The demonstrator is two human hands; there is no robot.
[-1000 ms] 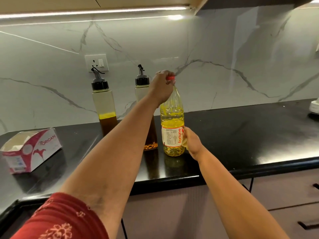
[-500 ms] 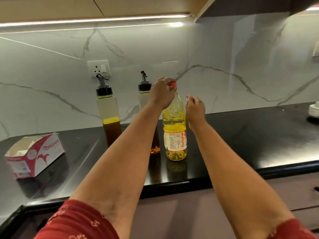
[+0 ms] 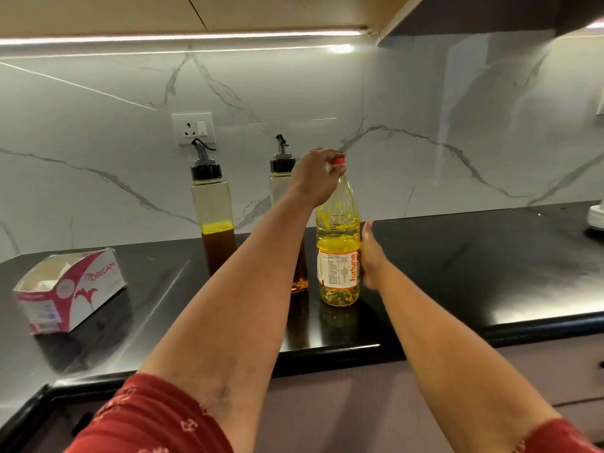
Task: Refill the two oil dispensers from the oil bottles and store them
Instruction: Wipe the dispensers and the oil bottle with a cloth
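The oil bottle stands upright on the black counter, its white label reading "fortune" in red letters running up the side; the smaller print is too fine to read. Clear yellow oil fills it to a little above the label. The left hand is closed over the red cap, fingers wrapped round the bottle's top. The right hand clasps the labelled body from its right side, thumb up along the plastic.

Just left of the left forearm stands one oil dispenser, black pourer on top, amber oil showing low down; the arm hides most of it. Further left stands the second oil dispenser, roughly half full of dark oil with a yellow band at the surface. Far left of both hands lies an open tissue box marked "ORIGAMI". Above the second dispenser a wall socket sits in the marble backsplash.
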